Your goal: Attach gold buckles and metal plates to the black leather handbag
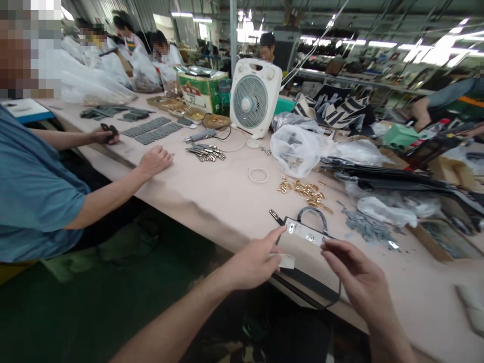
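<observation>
A small handbag [307, 253] with a pale front, metal fittings along its top edge and a dark wrapped handle [313, 212] lies at the table's near edge. My left hand [255, 259] grips its left side, the index finger stretched to the top corner. A small white piece [286, 260] shows by that hand's thumb; whether it is pinched there or part of the bag is unclear. At the right top corner, thumb and forefinger of my right hand [359, 277] are closed on the bag. A dark strap with a metal clip [277, 217] sticks out at the left corner.
Gold-coloured hardware [308, 191] and grey scraps [368, 224] lie beyond the bag. A white fan [254, 98] stands further back. At left a co-worker's hand [155, 160] rests on the table [212, 201] near grey strips [153, 130]. Plastic bags [297, 148] and a cardboard tray [442, 239] are at right.
</observation>
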Demonstrator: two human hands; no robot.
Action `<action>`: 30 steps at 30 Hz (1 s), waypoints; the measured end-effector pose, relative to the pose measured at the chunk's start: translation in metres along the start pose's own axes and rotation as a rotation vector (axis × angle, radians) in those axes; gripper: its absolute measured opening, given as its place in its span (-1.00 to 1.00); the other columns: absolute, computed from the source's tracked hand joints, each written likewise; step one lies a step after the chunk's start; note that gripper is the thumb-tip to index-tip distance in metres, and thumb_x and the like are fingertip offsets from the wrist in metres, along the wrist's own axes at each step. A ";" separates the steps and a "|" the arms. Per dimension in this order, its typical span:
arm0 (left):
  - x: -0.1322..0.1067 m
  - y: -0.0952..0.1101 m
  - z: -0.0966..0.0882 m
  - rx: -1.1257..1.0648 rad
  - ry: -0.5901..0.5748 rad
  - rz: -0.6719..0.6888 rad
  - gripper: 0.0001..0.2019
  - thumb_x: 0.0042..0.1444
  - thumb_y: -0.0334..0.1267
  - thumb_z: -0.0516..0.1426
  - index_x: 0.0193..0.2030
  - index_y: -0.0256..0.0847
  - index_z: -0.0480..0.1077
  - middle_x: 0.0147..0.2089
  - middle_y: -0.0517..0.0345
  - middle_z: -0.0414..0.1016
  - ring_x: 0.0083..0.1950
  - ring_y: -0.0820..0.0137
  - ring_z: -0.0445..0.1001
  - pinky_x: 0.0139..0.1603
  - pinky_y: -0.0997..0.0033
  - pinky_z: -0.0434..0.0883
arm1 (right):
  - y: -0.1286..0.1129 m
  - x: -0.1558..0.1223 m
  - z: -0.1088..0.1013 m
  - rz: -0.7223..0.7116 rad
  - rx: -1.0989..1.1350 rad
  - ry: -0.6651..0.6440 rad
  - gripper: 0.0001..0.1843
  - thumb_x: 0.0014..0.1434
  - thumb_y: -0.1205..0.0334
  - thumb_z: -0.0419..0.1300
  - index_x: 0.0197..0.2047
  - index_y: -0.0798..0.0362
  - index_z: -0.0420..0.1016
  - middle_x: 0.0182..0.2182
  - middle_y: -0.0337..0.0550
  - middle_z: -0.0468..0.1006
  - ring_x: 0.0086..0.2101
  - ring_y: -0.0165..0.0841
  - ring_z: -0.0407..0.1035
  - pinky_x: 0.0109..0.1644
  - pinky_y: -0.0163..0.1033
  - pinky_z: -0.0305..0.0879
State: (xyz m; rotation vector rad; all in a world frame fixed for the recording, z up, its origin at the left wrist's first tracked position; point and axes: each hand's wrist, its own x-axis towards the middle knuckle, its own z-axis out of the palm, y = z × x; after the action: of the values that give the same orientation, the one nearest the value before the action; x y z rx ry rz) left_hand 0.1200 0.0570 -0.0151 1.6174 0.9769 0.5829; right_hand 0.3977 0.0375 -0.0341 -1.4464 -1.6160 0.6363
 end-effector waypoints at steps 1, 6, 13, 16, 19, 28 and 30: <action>0.000 -0.001 0.001 0.010 -0.005 0.001 -0.27 0.30 -0.30 0.07 0.59 -0.11 0.01 -0.08 0.10 0.63 -0.13 0.30 0.54 0.00 0.33 0.41 | -0.014 -0.004 0.007 -0.068 -0.016 -0.110 -0.69 0.31 0.00 0.34 0.05 -0.08 0.62 -0.06 -0.04 0.68 -0.10 -0.15 0.58 0.03 -0.04 0.55; -0.001 -0.008 0.006 0.048 -0.004 0.029 -0.26 0.26 -0.36 0.06 0.58 -0.08 0.04 -0.01 0.07 0.64 -0.04 0.25 0.56 0.06 0.30 0.44 | -0.045 -0.012 0.044 -0.260 -0.119 -0.272 -0.75 0.38 0.13 0.29 0.11 -0.11 0.57 -0.02 -0.06 0.66 -0.05 -0.17 0.55 0.04 -0.08 0.51; -0.004 -0.007 0.005 0.058 -0.025 0.069 -0.34 0.34 -0.32 0.04 0.56 -0.07 0.07 -0.04 0.08 0.66 -0.06 0.24 0.60 0.07 0.30 0.46 | -0.038 -0.011 0.053 -0.267 -0.110 -0.308 -0.87 0.45 0.20 0.20 -0.02 -0.12 0.58 -0.17 -0.13 0.64 -0.16 -0.22 0.55 -0.07 -0.15 0.46; -0.002 -0.004 0.003 0.094 -0.015 0.108 -0.53 0.35 -0.32 0.05 0.38 -0.09 0.36 0.02 0.07 0.66 -0.01 0.25 0.58 0.07 0.34 0.43 | -0.041 -0.012 0.049 -0.252 -0.138 -0.341 -0.87 0.47 0.19 0.15 -0.07 -0.11 0.54 -0.19 -0.13 0.60 -0.17 -0.22 0.51 -0.08 -0.15 0.41; 0.001 -0.002 0.002 0.202 -0.021 0.142 -0.75 0.37 -0.27 0.07 -0.08 -0.18 0.60 -0.14 0.07 0.65 -0.11 0.29 0.55 -0.06 0.40 0.37 | -0.044 -0.013 0.047 -0.215 -0.165 -0.364 -0.87 0.50 0.19 0.10 -0.10 -0.10 0.48 -0.19 -0.13 0.55 -0.16 -0.23 0.47 -0.07 -0.15 0.37; 0.001 -0.006 0.004 -0.207 -0.085 -0.037 -0.75 0.25 -0.11 0.19 -0.24 -0.25 0.60 -0.43 0.20 0.47 -0.40 0.44 0.40 -0.32 0.47 0.28 | -0.042 -0.028 0.051 -0.280 -0.053 -0.300 -0.85 0.48 0.35 0.06 -0.12 -0.08 0.38 -0.19 -0.15 0.45 -0.18 -0.28 0.40 -0.09 -0.18 0.34; 0.003 -0.011 0.005 -0.383 -0.084 -0.116 -0.68 0.17 -0.02 0.25 -0.23 -0.29 0.59 -0.44 0.20 0.45 -0.43 0.46 0.37 -0.36 0.48 0.27 | -0.043 -0.034 0.050 -0.365 -0.003 -0.260 -0.83 0.45 0.40 0.08 -0.10 -0.08 0.39 -0.20 -0.16 0.45 -0.18 -0.29 0.40 -0.09 -0.18 0.35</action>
State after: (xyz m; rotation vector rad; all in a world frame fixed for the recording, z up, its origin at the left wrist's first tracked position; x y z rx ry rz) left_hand 0.1225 0.0573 -0.0268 1.2276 0.8332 0.5779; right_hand 0.3315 0.0044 -0.0330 -1.0612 -2.0216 0.6255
